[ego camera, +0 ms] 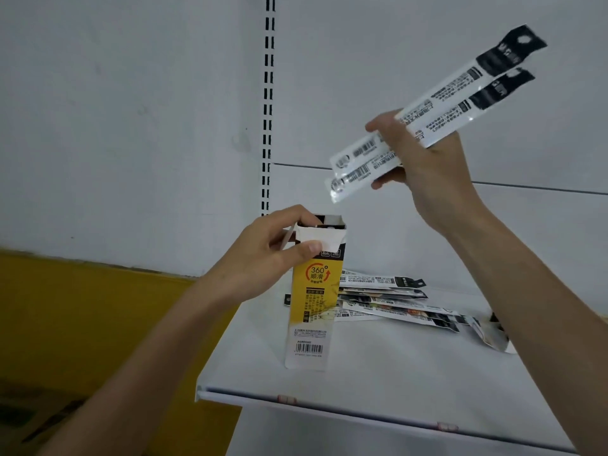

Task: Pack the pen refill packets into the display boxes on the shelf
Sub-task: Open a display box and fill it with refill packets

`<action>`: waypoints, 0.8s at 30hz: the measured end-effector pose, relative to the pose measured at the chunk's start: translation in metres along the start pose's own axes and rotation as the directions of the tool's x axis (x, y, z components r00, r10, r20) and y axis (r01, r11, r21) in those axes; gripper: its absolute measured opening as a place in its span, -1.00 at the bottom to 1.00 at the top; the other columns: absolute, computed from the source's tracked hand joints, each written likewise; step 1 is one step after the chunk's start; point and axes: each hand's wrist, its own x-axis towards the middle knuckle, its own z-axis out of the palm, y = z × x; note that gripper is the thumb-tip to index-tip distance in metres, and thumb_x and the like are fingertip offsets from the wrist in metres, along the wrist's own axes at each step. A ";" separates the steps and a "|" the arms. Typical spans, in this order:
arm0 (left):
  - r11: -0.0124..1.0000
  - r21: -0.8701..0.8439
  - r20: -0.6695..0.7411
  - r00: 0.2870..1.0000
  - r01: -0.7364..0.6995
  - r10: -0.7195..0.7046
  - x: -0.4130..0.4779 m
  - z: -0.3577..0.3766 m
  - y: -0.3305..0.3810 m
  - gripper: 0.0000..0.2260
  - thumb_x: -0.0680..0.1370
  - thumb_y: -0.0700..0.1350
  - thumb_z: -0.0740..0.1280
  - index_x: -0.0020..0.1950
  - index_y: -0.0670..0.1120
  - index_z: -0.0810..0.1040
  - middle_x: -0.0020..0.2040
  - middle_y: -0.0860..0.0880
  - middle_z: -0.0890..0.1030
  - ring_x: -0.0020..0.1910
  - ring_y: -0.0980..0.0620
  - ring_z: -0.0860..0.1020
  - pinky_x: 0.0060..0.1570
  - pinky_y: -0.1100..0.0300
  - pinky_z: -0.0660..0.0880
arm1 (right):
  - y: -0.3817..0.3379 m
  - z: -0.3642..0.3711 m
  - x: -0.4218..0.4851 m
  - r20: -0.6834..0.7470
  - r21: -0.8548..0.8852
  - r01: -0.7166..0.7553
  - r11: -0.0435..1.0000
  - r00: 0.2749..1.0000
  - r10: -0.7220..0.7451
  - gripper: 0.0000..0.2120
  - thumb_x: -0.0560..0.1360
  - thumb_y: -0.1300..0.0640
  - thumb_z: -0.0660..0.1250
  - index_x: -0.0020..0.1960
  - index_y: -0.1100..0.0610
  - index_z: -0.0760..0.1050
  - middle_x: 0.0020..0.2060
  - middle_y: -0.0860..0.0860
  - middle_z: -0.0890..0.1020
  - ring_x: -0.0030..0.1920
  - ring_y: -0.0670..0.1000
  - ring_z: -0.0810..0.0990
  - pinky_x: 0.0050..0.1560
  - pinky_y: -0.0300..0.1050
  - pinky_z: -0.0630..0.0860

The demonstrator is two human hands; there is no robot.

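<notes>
Over the shelf, R fingers pinch two packets, L fingers grip the box; skewed entry could tip it.

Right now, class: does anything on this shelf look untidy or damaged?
Yes. Loose packets lie fanned in a heap behind the box, unpacked. The rightmost packet looks crumpled at its end.

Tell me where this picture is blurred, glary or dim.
Head view: the held packets in the right hand are motion-smeared, small print unreadable, with glare whitening their lower tips; the yellow box gripped by the left hand is sharper, barcode clear; light is flat, shadows on the shelf faint; the lower-left corner is dim and soft.
</notes>
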 end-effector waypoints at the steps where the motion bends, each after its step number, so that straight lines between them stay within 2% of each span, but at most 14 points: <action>1: 1.000 0.000 0.005 1.000 -0.003 0.003 0.000 0.000 0.000 -0.90 0.50 -0.12 0.29 -0.01 -0.08 0.50 -0.05 0.05 0.63 -0.17 0.23 0.58 -0.19 0.41 0.48 | 0.000 0.001 -0.002 0.048 -0.014 0.053 0.998 0.997 -0.053 -0.95 0.52 0.19 0.30 -0.11 0.10 0.52 -0.29 -0.12 0.63 -0.18 0.00 0.67 -0.38 -0.19 0.57; 3: 1.000 -0.011 0.009 1.000 -0.008 0.008 0.001 0.000 0.000 -0.90 0.50 -0.13 0.30 0.00 -0.08 0.50 -0.03 0.06 0.63 -0.17 0.23 0.58 -0.18 0.41 0.49 | 0.003 0.002 -0.006 0.156 -0.066 0.105 0.992 0.983 -0.094 -0.95 0.48 0.16 0.33 -0.07 0.05 0.54 -0.24 -0.15 0.67 -0.12 -0.05 0.67 -0.31 -0.22 0.59; 6: 0.999 -0.032 0.000 1.000 0.006 -0.006 0.001 -0.001 -0.002 -0.91 0.50 -0.14 0.29 0.00 -0.06 0.51 -0.02 0.09 0.62 -0.12 0.19 0.59 -0.14 0.34 0.54 | 0.007 0.000 -0.012 0.281 -0.117 0.075 0.990 0.959 -0.040 -0.88 0.39 0.06 0.33 -0.09 0.03 0.57 -0.22 -0.22 0.68 -0.12 -0.18 0.65 -0.18 -0.27 0.58; 9: 0.999 -0.029 0.006 1.000 0.013 -0.013 0.003 -0.001 -0.003 -0.89 0.50 -0.13 0.29 0.01 -0.07 0.50 -0.01 0.06 0.62 -0.08 0.12 0.59 -0.07 0.23 0.54 | 0.006 -0.006 -0.011 0.329 -0.142 0.045 0.989 0.944 0.004 -0.85 0.37 0.02 0.32 -0.12 0.02 0.59 -0.23 -0.20 0.68 -0.14 -0.16 0.65 -0.17 -0.24 0.57; 13: 0.999 -0.039 0.021 1.000 -0.011 0.012 0.002 0.000 -0.002 -0.84 0.44 -0.02 0.28 -0.02 -0.04 0.48 -0.04 0.09 0.62 -0.09 0.16 0.58 -0.11 0.27 0.52 | 0.007 -0.011 -0.004 0.302 -0.114 0.059 0.992 0.953 -0.022 -0.85 0.38 0.00 0.31 -0.12 0.01 0.60 -0.20 -0.19 0.68 -0.06 -0.11 0.66 -0.02 -0.22 0.58; 15: 0.999 -0.044 0.018 1.000 -0.017 0.017 0.001 0.000 -0.002 -0.78 0.38 0.06 0.26 -0.04 0.00 0.48 -0.04 0.12 0.61 -0.08 0.15 0.57 -0.09 0.23 0.53 | 0.008 -0.012 0.000 0.334 -0.128 0.062 0.990 0.942 -0.016 -0.85 0.38 0.00 0.32 -0.12 0.00 0.60 -0.19 -0.18 0.69 -0.04 -0.10 0.65 -0.01 -0.23 0.57; 18: 0.998 -0.059 0.047 0.999 -0.013 0.016 0.002 0.000 0.000 -0.82 0.38 0.05 0.26 -0.08 0.03 0.47 -0.01 0.15 0.59 -0.06 0.12 0.58 -0.13 0.28 0.55 | 0.010 -0.009 0.000 0.463 -0.216 0.049 0.975 0.884 0.058 -0.86 0.36 0.03 0.33 -0.12 0.03 0.60 -0.22 -0.18 0.69 -0.11 -0.15 0.65 -0.11 -0.31 0.55; 21: 0.998 -0.057 0.068 0.997 -0.016 0.020 0.003 0.001 0.000 -0.88 0.44 -0.04 0.27 -0.05 -0.02 0.47 0.03 0.14 0.57 -0.01 0.09 0.57 -0.11 0.31 0.54 | 0.011 -0.005 0.005 0.544 -0.295 0.031 0.955 0.827 0.141 -0.83 0.36 0.03 0.34 -0.10 0.07 0.61 -0.22 -0.14 0.70 -0.15 -0.12 0.65 -0.12 -0.21 0.56; 24: 0.998 -0.050 0.068 0.997 -0.024 0.028 0.004 0.000 0.000 -0.77 0.41 0.01 0.25 -0.02 -0.08 0.47 0.01 0.15 0.57 -0.02 0.07 0.57 -0.10 0.28 0.53 | 0.008 0.003 0.011 0.586 -0.354 0.053 0.934 0.791 0.177 -0.74 0.35 0.02 0.34 -0.05 0.14 0.60 -0.18 -0.05 0.69 -0.08 0.04 0.63 0.00 0.01 0.52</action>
